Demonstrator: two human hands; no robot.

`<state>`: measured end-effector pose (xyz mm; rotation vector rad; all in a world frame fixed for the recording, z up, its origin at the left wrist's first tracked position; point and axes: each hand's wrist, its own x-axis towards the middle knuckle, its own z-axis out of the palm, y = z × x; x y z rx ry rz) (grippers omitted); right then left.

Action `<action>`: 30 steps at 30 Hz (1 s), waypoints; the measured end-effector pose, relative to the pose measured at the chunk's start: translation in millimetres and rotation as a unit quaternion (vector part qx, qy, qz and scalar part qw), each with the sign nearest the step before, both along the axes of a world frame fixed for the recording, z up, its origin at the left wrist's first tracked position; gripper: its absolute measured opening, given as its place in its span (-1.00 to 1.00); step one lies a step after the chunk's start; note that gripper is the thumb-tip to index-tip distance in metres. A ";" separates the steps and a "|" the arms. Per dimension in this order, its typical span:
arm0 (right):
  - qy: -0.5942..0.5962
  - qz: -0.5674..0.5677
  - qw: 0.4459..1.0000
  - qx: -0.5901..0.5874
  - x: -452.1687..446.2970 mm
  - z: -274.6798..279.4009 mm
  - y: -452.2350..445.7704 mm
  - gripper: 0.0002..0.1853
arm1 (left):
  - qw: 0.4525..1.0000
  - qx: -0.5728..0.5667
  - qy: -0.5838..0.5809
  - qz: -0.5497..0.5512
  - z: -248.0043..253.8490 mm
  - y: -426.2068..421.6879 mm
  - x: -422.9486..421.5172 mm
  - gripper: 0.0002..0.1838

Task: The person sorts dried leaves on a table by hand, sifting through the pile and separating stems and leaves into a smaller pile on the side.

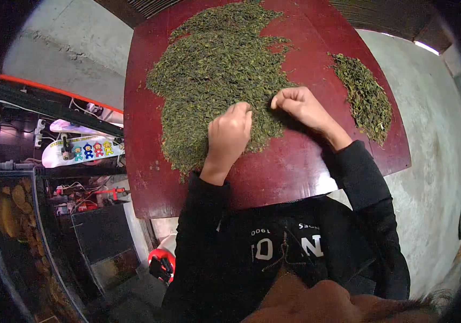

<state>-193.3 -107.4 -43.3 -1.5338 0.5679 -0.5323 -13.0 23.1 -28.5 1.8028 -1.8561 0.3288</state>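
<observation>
A large spread of dried green leaves, like tea leaves (214,70), covers the left and middle of a dark red tabletop (311,43). My left hand (229,134) is closed over the near part of this spread, its fingers curled together. Just to the right, my right hand (303,107) is closed in a pinch at the spread's right edge, thumb against fingers. Whatever lies between the fingertips of either hand is too small to make out. A smaller heap of coarser, lighter leaves (365,99) lies apart, near the table's right edge.
Left of the table is a shelf with a skateboard deck (82,152) bearing cartoon figures. A glass tank (18,215) stands at the lower left. Near the table's front left corner is a red and black object (161,264). A grey wall (64,40) rises behind.
</observation>
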 end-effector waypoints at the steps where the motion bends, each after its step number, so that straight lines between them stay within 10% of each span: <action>1: 0.017 0.003 0.998 -0.057 1.4 -4.0 1.3 -0.82 | 1.000 -0.011 0.007 0.009 0.8 -0.3 0.6 -0.73; 13: 0.200 0.037 0.851 -0.484 4.2 -2.0 17.1 -0.83 | 0.997 -0.055 0.054 0.003 3.4 0.8 5.3 -0.80; 30: 0.162 -0.019 0.868 -0.469 2.7 -1.1 13.0 -0.87 | 0.995 0.092 -0.042 0.005 7.5 5.1 -1.8 -0.86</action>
